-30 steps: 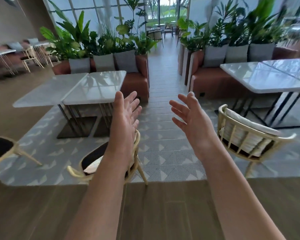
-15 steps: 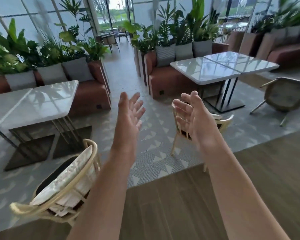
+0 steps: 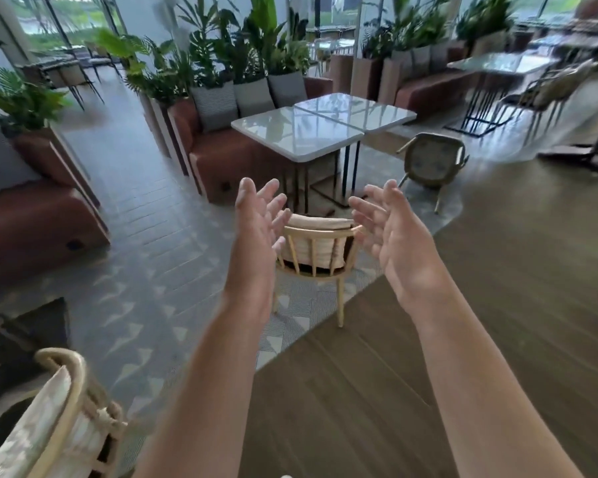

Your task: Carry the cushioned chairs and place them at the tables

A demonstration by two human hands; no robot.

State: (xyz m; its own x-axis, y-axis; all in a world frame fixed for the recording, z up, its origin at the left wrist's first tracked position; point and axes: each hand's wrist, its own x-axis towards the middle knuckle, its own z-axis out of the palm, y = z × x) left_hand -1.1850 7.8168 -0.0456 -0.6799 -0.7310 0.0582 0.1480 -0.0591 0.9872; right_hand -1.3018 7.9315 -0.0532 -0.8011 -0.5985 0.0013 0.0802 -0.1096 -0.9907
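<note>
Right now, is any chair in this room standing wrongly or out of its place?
Yes. The chair to the right of the white tables is tipped over: its underside faces the camera and its legs splay outward. The wooden chair with a cushion stands upright between the open left hand and right hand.

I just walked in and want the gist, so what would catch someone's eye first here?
Two bare hands, the left hand and right hand, reach forward open, framing a wooden cushioned chair seen from behind on the patterned rug. Just beyond it stand two glossy white tables pushed together before a brown sofa.
</note>
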